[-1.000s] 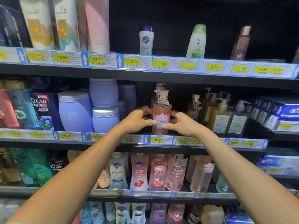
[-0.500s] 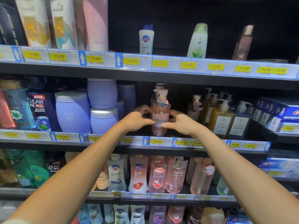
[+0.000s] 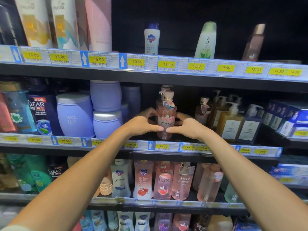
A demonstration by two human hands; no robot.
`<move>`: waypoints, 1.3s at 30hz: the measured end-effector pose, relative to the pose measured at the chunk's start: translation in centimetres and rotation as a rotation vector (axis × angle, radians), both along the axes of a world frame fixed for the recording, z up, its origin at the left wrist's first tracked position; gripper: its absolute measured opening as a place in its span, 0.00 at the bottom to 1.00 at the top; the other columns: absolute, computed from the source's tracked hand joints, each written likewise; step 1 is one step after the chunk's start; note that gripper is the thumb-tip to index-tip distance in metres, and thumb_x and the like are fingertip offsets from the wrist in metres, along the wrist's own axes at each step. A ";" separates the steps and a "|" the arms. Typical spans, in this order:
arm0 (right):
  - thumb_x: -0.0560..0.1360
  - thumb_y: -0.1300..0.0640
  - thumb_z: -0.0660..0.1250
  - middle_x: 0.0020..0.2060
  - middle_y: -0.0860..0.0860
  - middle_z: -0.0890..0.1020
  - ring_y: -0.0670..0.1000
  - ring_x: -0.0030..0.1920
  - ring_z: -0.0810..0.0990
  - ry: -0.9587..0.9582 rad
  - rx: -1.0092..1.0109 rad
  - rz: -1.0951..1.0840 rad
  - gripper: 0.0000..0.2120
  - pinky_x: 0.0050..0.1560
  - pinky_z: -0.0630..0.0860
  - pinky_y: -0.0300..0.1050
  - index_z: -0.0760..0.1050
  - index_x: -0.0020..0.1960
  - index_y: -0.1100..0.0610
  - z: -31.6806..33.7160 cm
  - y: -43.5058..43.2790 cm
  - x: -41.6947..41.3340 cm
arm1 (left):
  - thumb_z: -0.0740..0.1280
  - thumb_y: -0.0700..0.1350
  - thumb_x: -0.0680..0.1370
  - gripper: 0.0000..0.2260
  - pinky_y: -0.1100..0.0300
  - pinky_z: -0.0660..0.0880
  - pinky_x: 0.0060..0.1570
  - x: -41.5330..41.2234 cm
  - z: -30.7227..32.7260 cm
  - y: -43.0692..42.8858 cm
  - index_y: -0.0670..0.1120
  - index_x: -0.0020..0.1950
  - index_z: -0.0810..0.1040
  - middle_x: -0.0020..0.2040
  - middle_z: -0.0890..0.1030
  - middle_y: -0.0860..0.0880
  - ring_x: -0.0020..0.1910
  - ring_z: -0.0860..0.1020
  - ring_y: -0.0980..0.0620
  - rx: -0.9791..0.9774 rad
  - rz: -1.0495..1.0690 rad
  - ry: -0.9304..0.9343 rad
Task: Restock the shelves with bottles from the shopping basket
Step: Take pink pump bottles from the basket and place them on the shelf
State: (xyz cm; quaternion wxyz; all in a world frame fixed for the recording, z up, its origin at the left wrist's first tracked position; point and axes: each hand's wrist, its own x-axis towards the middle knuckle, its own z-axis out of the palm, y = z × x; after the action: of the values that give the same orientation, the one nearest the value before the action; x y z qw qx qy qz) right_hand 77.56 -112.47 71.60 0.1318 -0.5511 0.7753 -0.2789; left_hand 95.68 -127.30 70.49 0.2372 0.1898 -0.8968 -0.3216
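A pink Kustie pump bottle (image 3: pixel 166 120) stands upright on the middle shelf (image 3: pixel 166 146), above the 28.00 price tag. My left hand (image 3: pixel 145 123) wraps its left side and my right hand (image 3: pixel 188 125) wraps its right side, thumbs nearly meeting in front of the label. At least one more pink pump bottle stands directly behind it. The shopping basket is out of view.
Purple jars (image 3: pixel 75 115) stand left of the bottle, amber and dark pump bottles (image 3: pixel 230 121) to the right. The top shelf holds a few spaced bottles (image 3: pixel 152 40). Pink and white body-wash bottles (image 3: pixel 164 180) fill the shelf below.
Both hands stay clasped on the pink bottle, thumbs drawn closer together in front. The view has shifted slightly; the bottle stays in place on the shelf.
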 end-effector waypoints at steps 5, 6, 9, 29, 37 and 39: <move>0.69 0.38 0.77 0.63 0.56 0.81 0.55 0.60 0.81 0.152 0.060 -0.077 0.39 0.62 0.80 0.55 0.70 0.73 0.56 -0.6 -0.4 0.5 | 0.76 0.67 0.65 0.35 0.48 0.79 0.59 0.2 -0.3 0.1 0.59 0.65 0.66 0.65 0.79 0.53 0.59 0.80 0.51 -0.226 0.091 -0.142; 0.70 0.38 0.77 0.62 0.56 0.81 0.55 0.59 0.81 0.158 0.067 -0.083 0.37 0.61 0.80 0.55 0.71 0.71 0.56 -0.6 -0.4 0.6 | 0.76 0.66 0.66 0.35 0.48 0.80 0.57 0.2 -0.4 0.1 0.59 0.66 0.65 0.64 0.79 0.52 0.58 0.79 0.51 -0.261 0.105 -0.161; 0.70 0.37 0.76 0.61 0.57 0.82 0.56 0.59 0.81 0.158 0.071 -0.081 0.35 0.61 0.80 0.56 0.73 0.69 0.57 -0.7 -0.4 0.5 | 0.77 0.62 0.70 0.33 0.48 0.79 0.55 0.0 -0.5 0.2 0.56 0.68 0.65 0.65 0.78 0.50 0.57 0.78 0.50 -0.344 0.127 -0.177; 0.72 0.41 0.76 0.75 0.54 0.71 0.56 0.70 0.74 0.165 0.028 -0.057 0.46 0.65 0.73 0.48 0.56 0.81 0.51 -0.1 0.0 1.2 | 0.78 0.60 0.70 0.35 0.47 0.79 0.57 -0.4 -0.3 0.0 0.54 0.71 0.66 0.68 0.76 0.50 0.59 0.78 0.49 -0.340 0.122 -0.170; 0.76 0.37 0.70 0.72 0.56 0.74 0.55 0.67 0.77 0.197 0.026 -0.068 0.44 0.54 0.71 0.41 0.55 0.82 0.54 0.2 1.3 2.5 | 0.72 0.64 0.75 0.30 0.55 0.77 0.50 0.6 -0.2 1.1 0.52 0.71 0.69 0.66 0.78 0.49 0.57 0.78 0.49 -0.376 0.170 -0.226; 0.78 0.35 0.66 0.72 0.57 0.74 0.55 0.67 0.77 0.190 0.024 -0.105 0.42 0.56 0.72 0.43 0.58 0.81 0.57 0.2 1.9 2.9 | 0.68 0.65 0.77 0.28 0.52 0.80 0.51 1.3 0.0 1.7 0.52 0.71 0.70 0.63 0.80 0.49 0.55 0.79 0.49 -0.389 0.197 -0.236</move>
State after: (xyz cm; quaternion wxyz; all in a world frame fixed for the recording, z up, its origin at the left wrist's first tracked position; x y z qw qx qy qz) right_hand 80.50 -110.61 71.83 0.0495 -0.5322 0.8153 -0.2227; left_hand 97.02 -125.60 70.53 0.1930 0.2632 -0.9405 -0.0941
